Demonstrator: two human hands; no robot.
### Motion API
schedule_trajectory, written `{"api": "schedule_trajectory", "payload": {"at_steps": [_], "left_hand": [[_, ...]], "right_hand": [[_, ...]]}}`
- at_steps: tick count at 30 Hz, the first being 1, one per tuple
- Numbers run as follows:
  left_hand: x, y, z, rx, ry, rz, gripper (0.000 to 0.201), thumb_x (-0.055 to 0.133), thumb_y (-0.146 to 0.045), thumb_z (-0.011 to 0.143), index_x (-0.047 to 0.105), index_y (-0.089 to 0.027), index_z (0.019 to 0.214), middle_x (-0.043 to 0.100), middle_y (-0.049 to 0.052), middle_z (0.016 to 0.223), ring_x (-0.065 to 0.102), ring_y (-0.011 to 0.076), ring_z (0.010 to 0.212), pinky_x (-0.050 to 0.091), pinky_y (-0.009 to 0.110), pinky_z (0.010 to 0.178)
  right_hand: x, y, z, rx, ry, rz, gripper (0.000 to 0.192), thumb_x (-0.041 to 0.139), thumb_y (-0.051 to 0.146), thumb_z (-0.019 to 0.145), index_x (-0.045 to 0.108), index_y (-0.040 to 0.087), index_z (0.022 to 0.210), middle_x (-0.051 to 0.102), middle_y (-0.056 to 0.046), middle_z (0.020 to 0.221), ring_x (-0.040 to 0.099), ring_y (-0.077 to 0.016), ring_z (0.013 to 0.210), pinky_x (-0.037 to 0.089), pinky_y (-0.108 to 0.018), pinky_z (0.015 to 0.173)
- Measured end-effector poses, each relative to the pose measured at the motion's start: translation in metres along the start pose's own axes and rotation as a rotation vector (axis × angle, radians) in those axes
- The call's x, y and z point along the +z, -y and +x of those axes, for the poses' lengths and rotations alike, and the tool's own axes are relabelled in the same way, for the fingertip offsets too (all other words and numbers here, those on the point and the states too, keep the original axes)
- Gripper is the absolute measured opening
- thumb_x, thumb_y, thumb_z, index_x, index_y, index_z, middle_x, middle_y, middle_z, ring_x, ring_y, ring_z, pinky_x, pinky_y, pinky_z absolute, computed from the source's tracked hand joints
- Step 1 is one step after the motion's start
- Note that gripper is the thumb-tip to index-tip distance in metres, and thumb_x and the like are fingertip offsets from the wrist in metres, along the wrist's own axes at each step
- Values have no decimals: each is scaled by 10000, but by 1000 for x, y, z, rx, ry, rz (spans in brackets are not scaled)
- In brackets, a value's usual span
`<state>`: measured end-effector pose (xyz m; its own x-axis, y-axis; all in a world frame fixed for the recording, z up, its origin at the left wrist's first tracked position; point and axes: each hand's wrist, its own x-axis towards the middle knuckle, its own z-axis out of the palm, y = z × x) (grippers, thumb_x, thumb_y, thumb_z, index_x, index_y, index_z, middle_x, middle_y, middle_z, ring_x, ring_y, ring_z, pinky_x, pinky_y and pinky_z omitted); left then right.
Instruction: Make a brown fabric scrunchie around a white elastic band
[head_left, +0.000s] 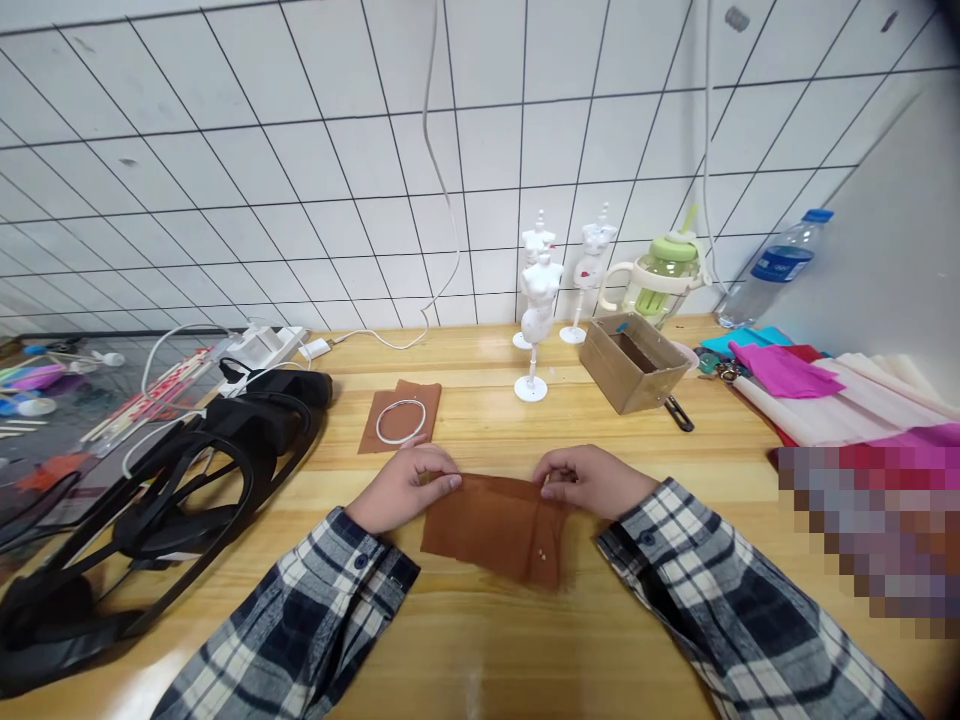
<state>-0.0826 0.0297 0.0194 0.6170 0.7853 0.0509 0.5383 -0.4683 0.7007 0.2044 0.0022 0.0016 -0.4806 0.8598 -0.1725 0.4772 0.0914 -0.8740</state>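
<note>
Head view: I am watching a thin brown cloth (pixel 487 525) lying between my two grips, in the near middle of the desk (pixel 487 665). Taking its centre as the dial, with twelve pointing to the desk's far side, my left grip (pixel 405 485) is pinching the corner at ten to eleven, thumb resting on the upper face. My right grip (pixel 596 482) is pinching the far edge at one, thumb and forefinger closing near the corner. Most of the cloth is therefore spreading toward six from both grips.

I am judging it light, soft and limp, probably neither slippery nor fragile, but creasing easily; its strip toward three is already looking folded. Two small pale specks are showing at four to five, too small for me to identify. Both far corners are seeming the right places for holding, since pinching there is keeping that edge taut while the near edge is staying loose. That near edge is blurring at five, so I am not telling whether it is touching the desk.

A second brown piece (pixel 418 390) is lying at eleven, carrying a pale ring (pixel 377 425).
</note>
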Motion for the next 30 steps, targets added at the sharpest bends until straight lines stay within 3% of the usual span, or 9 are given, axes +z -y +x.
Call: {"api": "schedule_trajectory", "payload": {"at_steps": [3,7,9,13,16,19,23,25,30], "left_hand": [[6,7,3,-50,-24,-50,269,583,-394,838,701,-201,692,700,36,770,627,182,777,445,321,853],[19,2,6,-234,-86,-230,333,577,-452,825,700,-156,733,676,34,701,597,170,667,447,261,635],[25,-7,6,-290,-111,-313,348,583,-467,815,686,-146,732,661,22,690,577,156,654,436,247,622],[38,-24,7,-289,-91,-458,340,589,-459,821,686,-137,770,673,21,735,578,155,695,442,248,661],[43,-30,7,-266,-1,-669,333,571,-429,850,718,-136,904,720,54,890,620,199,868,456,303,839],[40,-31,6,-224,139,-916,341,593,-356,847,688,-142,1095,699,91,1098,601,239,1058,371,381,1024],[37,-33,4,-134,276,-1008,474,673,-243,777,604,-163,1239,631,107,1240,554,266,1161,331,420,1070],[40,-33,5,-118,253,-954,489,693,-215,754,604,-174,1233,638,94,1226,557,260,1149,349,410,1055],[50,-28,7,-180,59,-697,273,631,-261,816,681,-133,1052,701,79,1035,610,227,980,435,349,925]], "right_hand": [[-5,-7,3,-20,-93,-72,202,544,293,843,638,185,986,573,34,648,541,-121,584,433,-237,582],[-3,3,1,-72,-478,-554,356,592,304,849,579,200,1190,621,-86,1058,549,-229,993,439,-348,846],[5,14,-3,-133,-563,-731,467,601,338,856,513,184,1288,582,-120,1158,498,-263,1078,412,-376,895],[29,30,-6,-429,-465,-830,275,520,344,919,604,225,1152,622,-70,1025,525,-205,937,408,-333,838],[41,30,-1,-578,-467,-882,206,497,290,937,631,229,1082,642,-43,945,521,-178,854,389,-324,768],[44,25,4,-592,-493,-965,187,516,221,923,628,217,1072,651,-37,934,511,-180,853,354,-335,728],[42,26,4,-555,-516,-989,129,553,254,903,640,232,995,649,-26,927,502,-182,846,314,-356,719],[42,27,3,-518,-533,-980,116,566,285,895,642,238,971,648,-21,911,500,-181,830,296,-363,719],[46,31,2,-458,-564,-896,108,549,264,896,643,240,945,652,-15,901,508,-168,824,283,-361,736]]}}
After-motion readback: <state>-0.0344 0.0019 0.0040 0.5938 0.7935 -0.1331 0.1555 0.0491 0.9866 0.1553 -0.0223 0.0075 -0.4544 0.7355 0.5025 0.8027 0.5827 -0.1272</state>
